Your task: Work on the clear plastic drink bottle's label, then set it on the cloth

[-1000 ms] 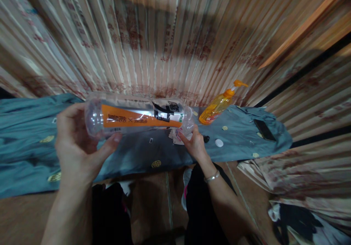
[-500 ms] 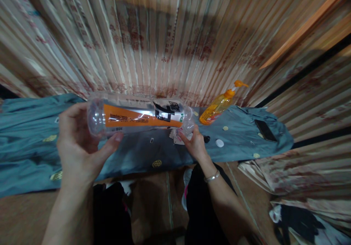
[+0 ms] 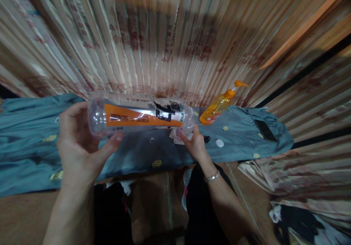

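A clear plastic bottle point(image 3: 137, 115) with an orange and black label lies sideways in the air above the cloth. My left hand point(image 3: 79, 139) grips its base end, thumb along the near side and fingers behind. At the other end my right hand point(image 3: 195, 142) is closed around the neck, with part of its fingers hidden. Just below the neck a crumpled whitish piece point(image 3: 177, 137) shows beside the right thumb; whether it touches the hand I cannot tell. To the right stands a yellow pump bottle point(image 3: 216, 109) with an orange pump top.
A long narrow surface under a blue-green cloth point(image 3: 131, 157) runs across the view. On it lie a white round cap point(image 3: 219, 143), a small black object point(image 3: 206, 139) and a dark phone point(image 3: 265, 130). Patterned curtains point(image 3: 153, 36) hang behind; clothing point(image 3: 301, 221) lies at lower right.
Almost nothing differs. The bottle's base end has shifted very slightly to the right in my left hand; both hands keep their hold.
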The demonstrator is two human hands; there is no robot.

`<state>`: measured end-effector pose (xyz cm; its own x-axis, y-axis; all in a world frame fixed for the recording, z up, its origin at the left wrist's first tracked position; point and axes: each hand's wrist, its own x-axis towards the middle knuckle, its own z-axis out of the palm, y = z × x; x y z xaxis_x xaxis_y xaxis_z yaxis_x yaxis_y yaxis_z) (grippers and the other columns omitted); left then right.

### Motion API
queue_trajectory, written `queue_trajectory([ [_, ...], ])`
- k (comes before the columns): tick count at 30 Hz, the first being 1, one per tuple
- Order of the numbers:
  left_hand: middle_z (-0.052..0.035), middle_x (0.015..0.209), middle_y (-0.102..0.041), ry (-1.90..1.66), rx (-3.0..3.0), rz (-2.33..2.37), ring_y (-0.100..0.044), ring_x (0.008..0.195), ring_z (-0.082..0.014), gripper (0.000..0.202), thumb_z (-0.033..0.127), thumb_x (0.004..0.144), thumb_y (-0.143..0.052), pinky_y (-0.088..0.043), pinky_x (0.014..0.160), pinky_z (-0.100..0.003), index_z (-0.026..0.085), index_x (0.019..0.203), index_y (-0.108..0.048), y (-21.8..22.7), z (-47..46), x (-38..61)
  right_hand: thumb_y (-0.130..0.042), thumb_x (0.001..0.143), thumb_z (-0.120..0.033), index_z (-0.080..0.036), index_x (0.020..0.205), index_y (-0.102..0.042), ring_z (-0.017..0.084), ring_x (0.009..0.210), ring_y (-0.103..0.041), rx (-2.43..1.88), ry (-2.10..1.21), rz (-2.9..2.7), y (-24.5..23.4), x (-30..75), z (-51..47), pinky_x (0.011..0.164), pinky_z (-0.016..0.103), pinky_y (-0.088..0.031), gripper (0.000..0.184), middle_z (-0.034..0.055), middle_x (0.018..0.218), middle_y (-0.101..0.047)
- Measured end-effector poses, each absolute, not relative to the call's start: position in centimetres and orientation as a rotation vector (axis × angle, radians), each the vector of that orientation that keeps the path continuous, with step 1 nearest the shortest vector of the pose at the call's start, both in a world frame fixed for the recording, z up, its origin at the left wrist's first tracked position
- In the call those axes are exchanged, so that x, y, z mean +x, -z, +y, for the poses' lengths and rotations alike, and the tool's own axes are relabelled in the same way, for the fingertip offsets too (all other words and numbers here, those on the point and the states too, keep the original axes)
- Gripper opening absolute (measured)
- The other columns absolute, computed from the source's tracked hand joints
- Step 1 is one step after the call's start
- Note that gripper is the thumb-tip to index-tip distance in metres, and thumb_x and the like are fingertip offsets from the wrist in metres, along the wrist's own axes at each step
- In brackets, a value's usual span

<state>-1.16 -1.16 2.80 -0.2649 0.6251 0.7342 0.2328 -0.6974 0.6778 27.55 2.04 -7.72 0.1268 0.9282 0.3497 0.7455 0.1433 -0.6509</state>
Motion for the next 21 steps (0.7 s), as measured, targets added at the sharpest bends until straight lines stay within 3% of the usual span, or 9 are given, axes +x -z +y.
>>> queue_trajectory([
  [6,-0.0044,0.116,-0.063,-2.025,1.696,1.112,-0.064,0.106,-0.0196,0.079,0.031,0.045,-0.094,-0.063,0.067,-0.027,0.025,0.116,-0.061,-2.86,-1.27,-1.09,-0.065,0.081,-0.047,-0.018,0.125,-0.049,0.030,0.088,-0.074,-1.634,-0.325,-1.641,7.53,27.46,2.00,0.072,0.038,-0.056,0.056,0.0116,0.100,-0.076],
  [11,-0.0042,0.113,-0.065,-2.033,1.708,1.129,-0.065,0.100,-0.0180,0.078,0.031,0.046,-0.093,-0.064,0.071,-0.031,0.024,0.116,-0.062,-2.95,-1.34,-1.01,-0.066,0.080,-0.044,-0.018,0.127,-0.048,0.031,0.088,-0.073,-1.644,-0.327,-1.644,7.46,27.46,1.98,0.072,0.039,-0.056,0.056,0.0122,0.100,-0.076],
  [17,-0.0053,0.117,-0.066,-2.035,1.737,1.070,-0.065,0.103,-0.0181,0.083,0.027,0.045,-0.094,-0.059,0.059,-0.021,0.026,0.121,-0.061,-2.87,-1.32,-1.10,-0.065,0.081,-0.046,-0.015,0.127,-0.048,0.033,0.089,-0.073,-1.652,-0.318,-1.652,7.43,27.43,1.95,0.073,0.040,-0.056,0.058,0.0139,0.100,-0.076],
  [21,-0.0047,0.117,-0.066,-2.030,1.727,1.074,-0.064,0.106,-0.0171,0.082,0.026,0.045,-0.094,-0.060,0.062,-0.020,0.025,0.121,-0.062,-2.95,-1.37,-1.16,-0.065,0.082,-0.045,-0.016,0.128,-0.048,0.032,0.089,-0.074,-1.650,-0.324,-1.666,7.34,27.44,1.94,0.072,0.039,-0.056,0.057,0.0137,0.101,-0.076],
])
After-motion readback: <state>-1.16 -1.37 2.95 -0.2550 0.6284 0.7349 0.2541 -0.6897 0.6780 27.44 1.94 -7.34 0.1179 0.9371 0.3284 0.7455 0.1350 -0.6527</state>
